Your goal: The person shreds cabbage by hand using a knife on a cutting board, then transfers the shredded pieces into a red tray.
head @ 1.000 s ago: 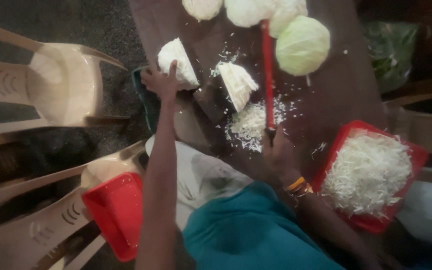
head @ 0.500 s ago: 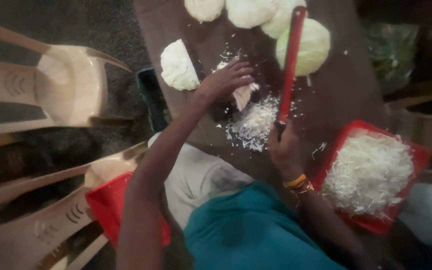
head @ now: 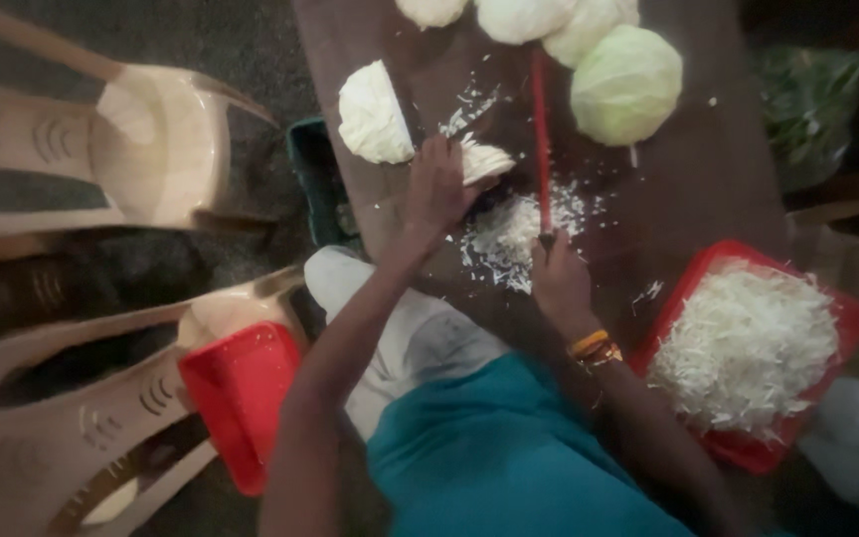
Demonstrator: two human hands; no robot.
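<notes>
Dark wood is what I see under everything: a long board (head: 728, 189) running away from me, littered with pale cabbage bits. My left hand (head: 437, 189) rests palm-down on a cabbage wedge (head: 484, 159), fingers curled over it and pressing it against the board, so that hand is closed on the wedge. My right hand (head: 559, 283) is wrapped tight round the handle end of a knife (head: 541, 139) with a red blade, which points straight away from me and lies just right of the wedge, its edge down near the board. Between the two hands sits a loose heap of shreds (head: 509, 239), touching the knife's near end. Left of the wedge lies a bigger cut piece, a half cabbage (head: 372, 114), cut face toward my left hand and just beside it. Right of the knife stands a whole green cabbage (head: 626, 85), and more pale heads (head: 519, 18) crowd the far edge of the board. To my right, at the board's near corner, a red tray (head: 852, 318) is heaped with shredded cabbage. On my left a second red tray (head: 241, 398) sits on a beige plastic chair (head: 72, 428), with another chair (head: 141, 149) beyond it.
</notes>
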